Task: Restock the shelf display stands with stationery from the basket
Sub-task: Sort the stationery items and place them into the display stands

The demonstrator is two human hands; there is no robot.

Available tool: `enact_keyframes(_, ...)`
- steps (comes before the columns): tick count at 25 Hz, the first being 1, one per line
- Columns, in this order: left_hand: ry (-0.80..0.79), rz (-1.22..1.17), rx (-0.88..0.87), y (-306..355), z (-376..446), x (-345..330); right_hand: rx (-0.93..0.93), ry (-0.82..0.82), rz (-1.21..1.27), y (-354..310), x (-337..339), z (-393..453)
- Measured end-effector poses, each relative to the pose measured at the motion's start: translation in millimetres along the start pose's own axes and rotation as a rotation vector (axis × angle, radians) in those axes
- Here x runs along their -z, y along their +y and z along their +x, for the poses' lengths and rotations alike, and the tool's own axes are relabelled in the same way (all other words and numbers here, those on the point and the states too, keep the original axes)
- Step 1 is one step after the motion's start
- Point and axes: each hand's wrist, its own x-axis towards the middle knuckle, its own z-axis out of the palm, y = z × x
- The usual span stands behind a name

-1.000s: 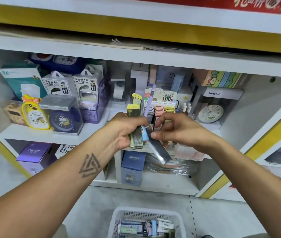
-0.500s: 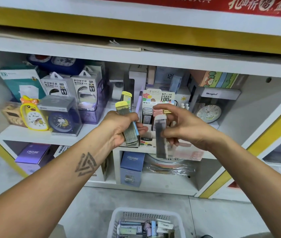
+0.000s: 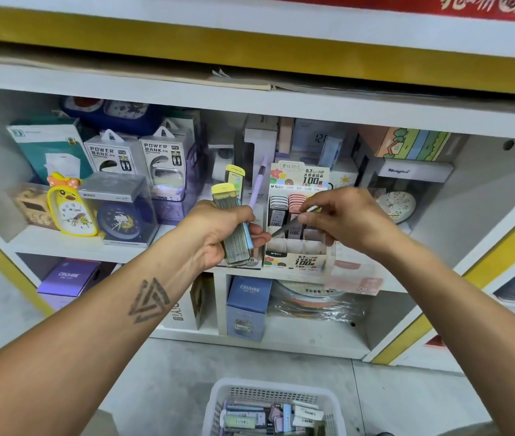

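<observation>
My left hand (image 3: 218, 229) grips a stack of flat pencil-lead cases (image 3: 234, 234) with yellow caps, held upright in front of the shelf. My right hand (image 3: 342, 220) pinches a single dark lead case (image 3: 294, 223), tilted, right in front of the white cardboard display stand (image 3: 297, 258). The stand has rows of slots with several lead cases standing in its back rows; its front slots look bare. A white plastic basket (image 3: 218, 394) with several more stationery packs sits on the floor below my arms.
The white shelf (image 3: 70, 243) holds a yellow duck clock (image 3: 70, 209), a blue clock in a clear box (image 3: 121, 215), power bank boxes (image 3: 114, 152) and a round clock (image 3: 398, 206). Purple and blue CRUHRE boxes (image 3: 248, 305) stand on the lower shelf.
My right hand took one case off the left hand's stack and carried it right to the display stand, tilting it. The left hand's stack stayed roughly in place.
</observation>
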Motion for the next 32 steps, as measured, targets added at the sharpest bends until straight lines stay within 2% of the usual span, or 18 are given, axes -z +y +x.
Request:
enact_keyframes(5,-0.010,0.006,-0.008,0.2,2.0,5.9,0.214,0.165,-0.148,-7.0,-11.8,12.7)
enact_keyframes(8,-0.015,0.002,-0.005,0.9,3.6,10.7,0.250,0.236,-0.218,-13.4,-21.3,16.2)
enact_keyframes(15,-0.005,-0.017,-0.008,3.3,4.0,22.8,0.272,0.208,-0.258,-12.6,-41.4,22.9)
enact_keyframes(20,-0.004,-0.001,0.003,2.6,4.7,25.4,0.234,0.285,-0.558,-13.7,-61.5,27.1)
enact_keyframes(23,-0.014,0.000,0.013,1.3,5.4,25.2,0.254,0.269,-0.564,-13.0,-65.8,27.2)
enact_keyframes(29,-0.029,0.044,0.025,-5.3,8.4,18.9,0.165,0.232,-0.511,-17.2,-59.8,20.9)
enact_keyframes(32,-0.041,0.045,0.027,-9.9,10.4,10.7,0.087,0.316,-0.526,-15.1,-37.8,12.1)
